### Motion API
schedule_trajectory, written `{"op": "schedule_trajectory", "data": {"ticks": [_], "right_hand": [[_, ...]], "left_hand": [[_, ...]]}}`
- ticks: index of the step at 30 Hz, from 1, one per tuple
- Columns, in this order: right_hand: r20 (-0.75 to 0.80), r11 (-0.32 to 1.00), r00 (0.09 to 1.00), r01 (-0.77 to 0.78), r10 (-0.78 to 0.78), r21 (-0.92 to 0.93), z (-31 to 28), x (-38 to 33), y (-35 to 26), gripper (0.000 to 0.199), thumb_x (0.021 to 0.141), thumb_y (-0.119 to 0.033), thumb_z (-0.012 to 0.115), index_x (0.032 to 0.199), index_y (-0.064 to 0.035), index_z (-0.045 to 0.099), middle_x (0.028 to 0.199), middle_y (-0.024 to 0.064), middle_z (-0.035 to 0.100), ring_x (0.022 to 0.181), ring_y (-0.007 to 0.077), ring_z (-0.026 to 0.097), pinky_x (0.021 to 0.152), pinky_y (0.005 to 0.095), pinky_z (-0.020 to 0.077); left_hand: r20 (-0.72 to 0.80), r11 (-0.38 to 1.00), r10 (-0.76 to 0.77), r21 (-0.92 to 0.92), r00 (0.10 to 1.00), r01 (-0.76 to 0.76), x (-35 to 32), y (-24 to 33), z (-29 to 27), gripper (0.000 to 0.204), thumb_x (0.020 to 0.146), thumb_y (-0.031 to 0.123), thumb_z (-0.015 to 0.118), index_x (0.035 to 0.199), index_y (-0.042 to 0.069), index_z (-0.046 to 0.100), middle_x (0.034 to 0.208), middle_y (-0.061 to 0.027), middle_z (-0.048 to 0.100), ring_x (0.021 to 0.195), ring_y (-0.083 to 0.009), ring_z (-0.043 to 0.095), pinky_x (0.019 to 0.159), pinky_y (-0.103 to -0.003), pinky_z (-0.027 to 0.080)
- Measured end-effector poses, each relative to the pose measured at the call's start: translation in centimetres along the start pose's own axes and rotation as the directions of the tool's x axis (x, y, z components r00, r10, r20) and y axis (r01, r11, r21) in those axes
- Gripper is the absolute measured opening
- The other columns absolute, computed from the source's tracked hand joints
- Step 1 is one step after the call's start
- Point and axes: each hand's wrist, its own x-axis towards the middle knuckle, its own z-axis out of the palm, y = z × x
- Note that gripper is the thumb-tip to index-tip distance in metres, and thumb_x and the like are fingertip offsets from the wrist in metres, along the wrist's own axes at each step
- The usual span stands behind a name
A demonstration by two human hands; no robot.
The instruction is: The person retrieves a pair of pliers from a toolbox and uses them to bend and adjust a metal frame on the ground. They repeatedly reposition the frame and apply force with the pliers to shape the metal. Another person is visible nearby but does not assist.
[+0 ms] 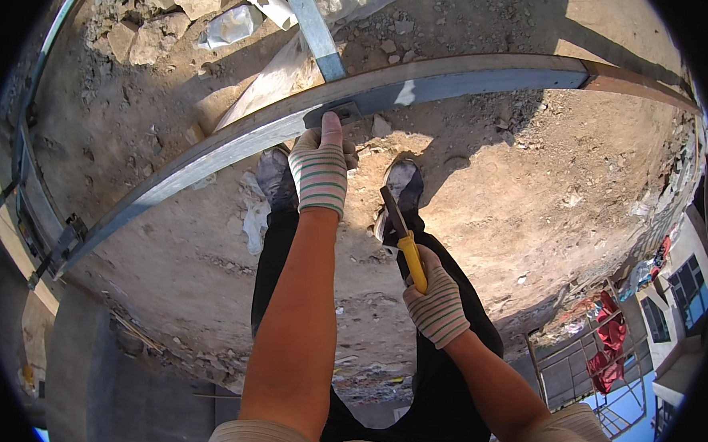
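My left hand [321,163], in a white glove with green stripes, grips the near side of a long grey metal beam [419,89]. Its thumb presses on a small dark metal plate [347,112] lying against the beam's face. The other fingers curl underneath and are partly hidden. Lower and to the right, my right hand [437,301], gloved alike, is closed round the yellow handle of a tool [411,263]. A dark, flat metal bar sticks up from that handle, over my right shoe and clear of the beam. I cannot tell the tool's exact kind.
A second metal bar [312,31] meets the beam from the far side. Broken stones [156,35] and plastic sheeting [232,26] lie at the far left. More metal framing [36,182] stands at left. A metal rack with red cloth [609,344] is at lower right.
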Motion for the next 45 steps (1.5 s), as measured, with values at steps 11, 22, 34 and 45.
{"op": "schedule_trajectory", "data": {"ticks": [11, 22, 34, 45], "right_hand": [[0.017, 1.000, 1.000, -0.019, 0.019, -0.012, 0.4, 0.0, 0.0, 0.065, 0.077, 0.001, 0.058, 0.140, -0.0037, 0.042, 0.121, 0.0216, 0.058, 0.110, 0.0337, 0.060, 0.097, 0.0366, 0.0472], [0.009, 1.000, 1.000, -0.017, 0.017, 0.003, 0.9, 0.1, 0.0, 0.065, 0.077, 0.000, 0.058, 0.140, -0.0034, 0.042, 0.119, 0.0215, 0.059, 0.107, 0.0325, 0.061, 0.096, 0.0360, 0.0477], [-0.002, 1.000, 1.000, 0.008, -0.008, -0.012, 1.1, 0.0, 0.0, 0.064, 0.077, -0.002, 0.057, 0.139, -0.0048, 0.043, 0.116, 0.0219, 0.060, 0.106, 0.0350, 0.062, 0.094, 0.0375, 0.0482], [-0.027, 0.998, 0.998, 0.059, -0.058, 0.021, 1.4, 0.0, 1.2, 0.065, 0.078, -0.004, 0.060, 0.140, -0.0047, 0.041, 0.119, 0.0231, 0.059, 0.109, 0.0360, 0.061, 0.097, 0.0383, 0.0472]], "left_hand": [[-0.116, 0.782, 0.467, 0.517, 0.876, -0.348, -1.0, -1.2, 0.1, 0.027, 0.090, 0.021, 0.068, 0.092, -0.003, 0.057, 0.073, -0.0106, 0.064, 0.067, -0.0181, 0.064, 0.065, -0.033, 0.053], [-0.062, 0.985, 0.138, 0.117, 0.989, -0.130, -0.1, -1.1, 0.1, 0.041, 0.098, 0.039, 0.058, 0.090, -0.001, 0.063, 0.071, -0.0059, 0.062, 0.057, -0.0126, 0.055, 0.056, -0.029, 0.049], [-0.045, 0.999, 0.019, 0.027, 0.999, -0.018, 0.3, -1.1, -0.1, 0.044, 0.100, 0.040, 0.055, 0.096, -0.004, 0.062, 0.072, -0.0073, 0.064, 0.051, -0.0154, 0.055, 0.051, -0.029, 0.046], [0.045, 0.949, -0.183, -0.254, 0.982, 0.189, 0.4, -0.6, 0.0, 0.046, 0.100, 0.046, 0.052, 0.094, 0.001, 0.063, 0.066, -0.0061, 0.059, 0.045, -0.0136, 0.051, 0.048, -0.030, 0.054]]}}
